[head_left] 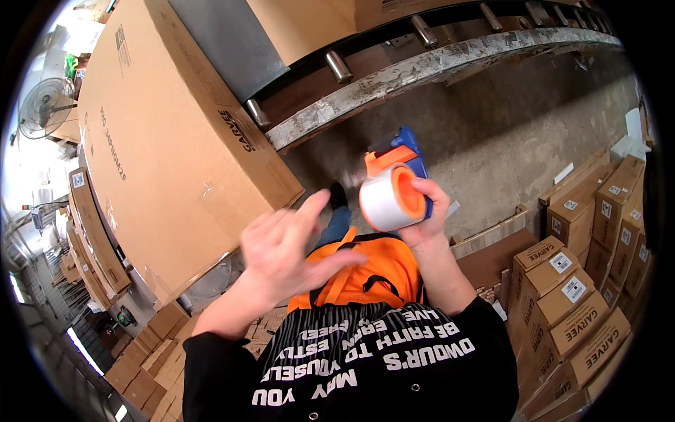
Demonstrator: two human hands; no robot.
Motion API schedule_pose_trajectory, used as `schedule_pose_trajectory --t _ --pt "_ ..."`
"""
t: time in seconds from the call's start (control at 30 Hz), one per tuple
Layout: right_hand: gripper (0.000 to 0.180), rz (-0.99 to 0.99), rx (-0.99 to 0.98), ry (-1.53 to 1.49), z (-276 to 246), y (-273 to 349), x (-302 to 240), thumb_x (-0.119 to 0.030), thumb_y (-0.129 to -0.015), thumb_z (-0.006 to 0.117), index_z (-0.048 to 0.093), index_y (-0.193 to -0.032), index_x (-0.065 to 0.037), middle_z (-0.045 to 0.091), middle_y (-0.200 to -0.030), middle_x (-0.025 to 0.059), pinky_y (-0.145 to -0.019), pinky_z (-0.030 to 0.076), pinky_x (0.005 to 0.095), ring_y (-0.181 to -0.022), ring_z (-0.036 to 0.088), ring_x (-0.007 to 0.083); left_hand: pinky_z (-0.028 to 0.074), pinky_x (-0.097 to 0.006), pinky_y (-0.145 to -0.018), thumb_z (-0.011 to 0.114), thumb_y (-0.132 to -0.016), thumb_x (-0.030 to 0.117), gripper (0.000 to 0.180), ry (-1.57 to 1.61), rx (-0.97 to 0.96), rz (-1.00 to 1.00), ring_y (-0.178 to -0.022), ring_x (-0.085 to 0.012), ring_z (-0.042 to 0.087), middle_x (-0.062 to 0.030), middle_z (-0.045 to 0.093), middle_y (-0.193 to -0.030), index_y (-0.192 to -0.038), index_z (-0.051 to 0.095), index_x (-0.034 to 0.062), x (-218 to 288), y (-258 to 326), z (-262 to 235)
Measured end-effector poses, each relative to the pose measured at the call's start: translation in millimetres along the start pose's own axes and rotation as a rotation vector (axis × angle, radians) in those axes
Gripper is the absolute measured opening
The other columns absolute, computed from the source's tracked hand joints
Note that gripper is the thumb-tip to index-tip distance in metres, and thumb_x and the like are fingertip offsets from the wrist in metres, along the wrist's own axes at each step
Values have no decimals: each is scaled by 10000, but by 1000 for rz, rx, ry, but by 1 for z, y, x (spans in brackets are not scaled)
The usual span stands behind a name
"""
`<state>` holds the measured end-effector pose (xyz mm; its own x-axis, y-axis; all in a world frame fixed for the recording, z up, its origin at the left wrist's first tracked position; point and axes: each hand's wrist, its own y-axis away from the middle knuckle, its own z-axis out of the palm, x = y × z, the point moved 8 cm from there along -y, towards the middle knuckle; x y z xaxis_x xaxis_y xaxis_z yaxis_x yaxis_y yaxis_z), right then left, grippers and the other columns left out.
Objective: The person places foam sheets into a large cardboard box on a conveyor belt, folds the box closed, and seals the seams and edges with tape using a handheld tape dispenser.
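In my right hand (430, 214) is a blue and orange tape dispenser (401, 179), with a thick roll of clear or whitish tape on its orange hub. The thumb lies at the hub and the fingers pass behind, partly hidden. My left hand (285, 243) is raised with nothing in it, thumb and index finger stretched apart; motion blurs it a little. Just beyond its fingers stands a large brown carton (183, 155), its near corner close to the hand. I see no contact between them.
A roller conveyor (394, 81) with a worn metal rail curves across the far side, bearing another carton (309, 28). Stacked small cartons (573, 309) stand at the right. More boxes (151, 344) lie at the lower left. A fan (48, 107) stands at the far left.
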<state>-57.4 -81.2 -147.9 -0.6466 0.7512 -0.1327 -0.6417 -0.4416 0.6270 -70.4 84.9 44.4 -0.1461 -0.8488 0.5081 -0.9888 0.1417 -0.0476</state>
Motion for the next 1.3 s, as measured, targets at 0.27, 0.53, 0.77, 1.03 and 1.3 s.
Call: schedule_pose_trajectory --t 0.27,0.53,0.77,1.03,1.3 --pt "365 39 -205 25 34 10 2 -191 -810 555 582 -1068 66 590 -780 100 -576 470 255 -595 535 142 469 -373 -989 905 -648 386 1130 903 -531 -502 -1163 -244 557 -214 456 -1400 -1478 265 -35 -72 -49 72" --pt "385 151 -269 -134 24 14 4 -146 -800 576 592 -1114 75 623 -809 113 -570 490 252 -613 576 153 521 -280 -850 742 -850 75 428 935 -593 -600 -929 -121 626 -66 666 -1014 -1233 581 -28 -61 -58 88" --pt "414 -130 182 -32 -16 -14 -8 -171 -803 571 583 -1166 27 671 -1068 136 -848 551 387 -911 673 268 417 -456 -1055 755 -810 392 682 -412 59 54 -1268 -335 504 -183 559 -1332 -1329 528 12 -93 0 -53" --pt "412 -309 0 656 90 -69 21 -81 -748 659 681 -1147 21 679 -861 50 -653 494 234 -746 591 69 232 -588 -1140 828 -611 575 1251 -539 -35 -91 -1412 -518 214 -304 232 -1532 -1492 189 -42 -140 102 -19" --pt "489 -11 -618 1225 97 -67 98 -169 -627 704 710 -1093 -19 702 -919 112 -775 502 250 -796 627 80 266 -596 -1120 715 -662 721 1279 -566 -1 -60 -1382 -547 256 -336 250 -1510 -1499 154 -68 -145 106 -20"
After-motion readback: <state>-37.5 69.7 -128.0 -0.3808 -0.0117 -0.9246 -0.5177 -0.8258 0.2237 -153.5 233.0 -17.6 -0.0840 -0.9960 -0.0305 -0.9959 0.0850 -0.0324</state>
